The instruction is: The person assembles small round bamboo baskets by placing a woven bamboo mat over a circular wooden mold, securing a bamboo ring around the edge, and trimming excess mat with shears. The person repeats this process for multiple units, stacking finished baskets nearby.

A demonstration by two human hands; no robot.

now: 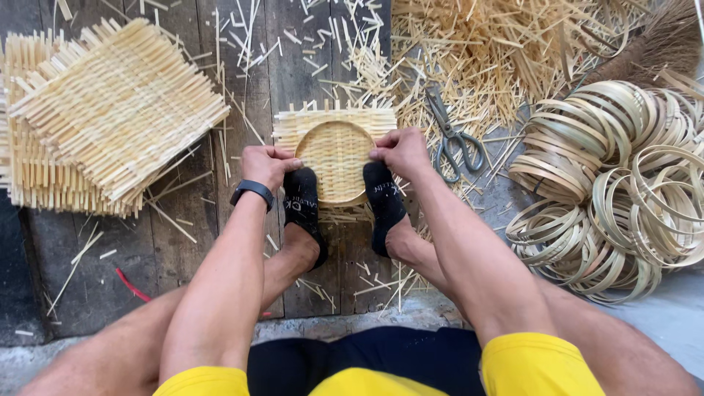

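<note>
— Bamboo mat (334, 150) lies flat on the boards, pinned at its 6 o'clock edge by my two socked feet (304, 209), so it cannot slide.

— And your fingers?

— My left hand (268, 163) pinches the hoop (323, 130) at 9 o'clock, my right hand (400, 150) at 3 o'clock, both clenched on it, pressing it into the weave. Scissors (453, 139) wait near, at 3 o'clock; spare rings (616, 183) further.

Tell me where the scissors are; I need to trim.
In the head view, the scissors lie on the floor right of the right hand, between the woven mat and the bamboo rings.
</note>
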